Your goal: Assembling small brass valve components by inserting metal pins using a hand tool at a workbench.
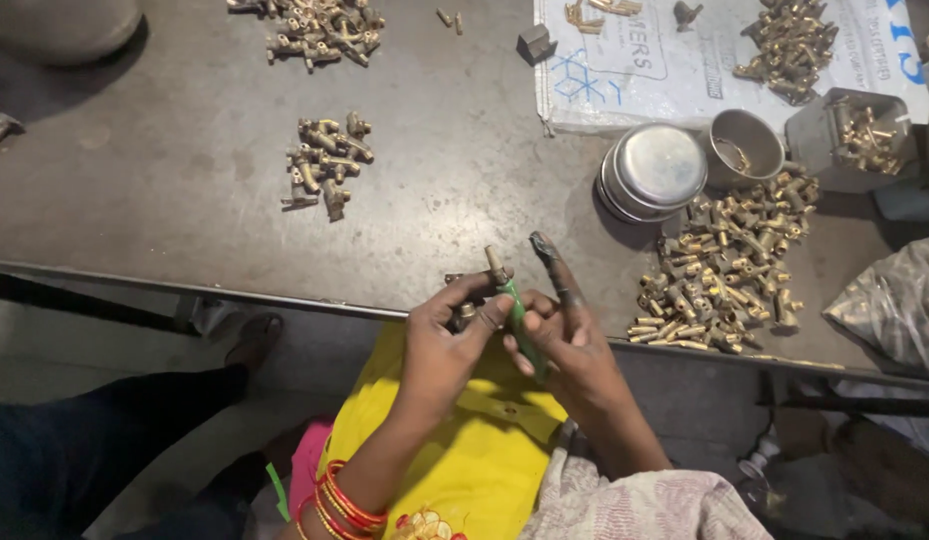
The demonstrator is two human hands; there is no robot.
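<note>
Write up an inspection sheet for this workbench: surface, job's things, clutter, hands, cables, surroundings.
Surface: dark metal bench, scuffed and dusty.
Job's things: brass fitting held over the bench edge; green tool against it.
Clutter: big brass pile right of the hands, small pile mid-bench, another pile at the far edge, steel bowls, steel cup, printed sack under more fittings.
Hands: left hand grips the fitting; right hand holds the tool, forefinger raised and grimy.
Cables: nothing seen.
Surroundings: yellow cloth on the lap, red bangles, another person's foot on the floor at left.
</note>
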